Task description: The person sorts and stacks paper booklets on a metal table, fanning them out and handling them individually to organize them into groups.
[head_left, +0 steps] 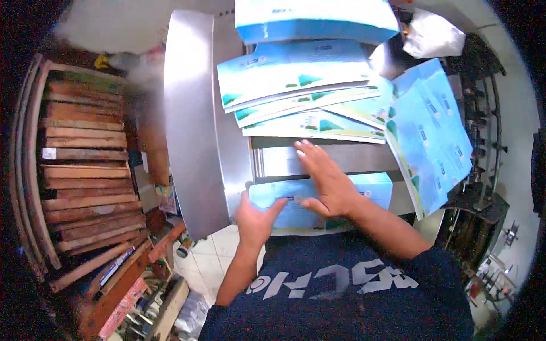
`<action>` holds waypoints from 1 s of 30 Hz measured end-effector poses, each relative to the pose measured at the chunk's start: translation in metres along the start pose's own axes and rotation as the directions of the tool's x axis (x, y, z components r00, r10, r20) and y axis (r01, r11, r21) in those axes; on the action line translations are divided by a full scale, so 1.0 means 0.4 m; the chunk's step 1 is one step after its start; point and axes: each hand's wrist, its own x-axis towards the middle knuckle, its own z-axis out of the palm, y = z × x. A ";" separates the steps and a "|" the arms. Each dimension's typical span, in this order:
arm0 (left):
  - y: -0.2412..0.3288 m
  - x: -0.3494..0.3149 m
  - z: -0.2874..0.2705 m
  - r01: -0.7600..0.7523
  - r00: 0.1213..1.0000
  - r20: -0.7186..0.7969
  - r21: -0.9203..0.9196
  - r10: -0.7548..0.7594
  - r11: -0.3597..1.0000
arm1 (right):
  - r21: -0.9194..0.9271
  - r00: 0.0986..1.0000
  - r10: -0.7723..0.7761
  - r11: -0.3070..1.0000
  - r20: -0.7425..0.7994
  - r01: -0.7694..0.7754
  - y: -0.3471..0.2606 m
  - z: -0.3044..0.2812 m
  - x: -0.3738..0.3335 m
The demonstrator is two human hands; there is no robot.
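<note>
A flat light-blue printed bag [372, 190] lies on the near edge of a steel machine table [190, 125]. My left hand [256, 219] pinches its left edge with thumb and fingers. My right hand [324, 179] lies flat on top of it, fingers spread and pointing toward the far side. Just beyond my fingertips, several more of the same blue bags [296, 85] are fanned out in an overlapping pile.
A thick stack of blue bags [315, 20] sits at the back. Another bunch of bags [429, 133] stands tilted at the right. Wooden planks [85, 165] are stacked at the left. A white plastic bag [432, 34] lies at the back right; machine parts are at the right edge.
</note>
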 end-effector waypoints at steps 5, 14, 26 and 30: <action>-0.066 -0.004 0.018 -0.052 0.999 0.008 -0.018 0.052 0.998 | -0.071 0.996 -0.078 0.995 -0.044 0.074 -0.016 -0.004 -0.020; -0.023 -0.028 -0.007 -0.351 0.932 -0.153 -0.163 0.327 0.922 | -0.156 0.958 0.235 0.965 0.161 -0.211 -0.120 -0.178 -0.015; -0.140 -0.054 -0.005 -0.624 0.741 0.012 -0.357 0.672 0.695 | -0.628 0.983 0.169 0.773 0.066 -0.091 -0.241 -0.169 -0.205; 0.006 -0.083 -0.097 -0.780 0.625 0.159 0.097 0.764 0.618 | -0.605 0.984 0.162 0.792 0.075 -0.085 -0.230 -0.176 -0.213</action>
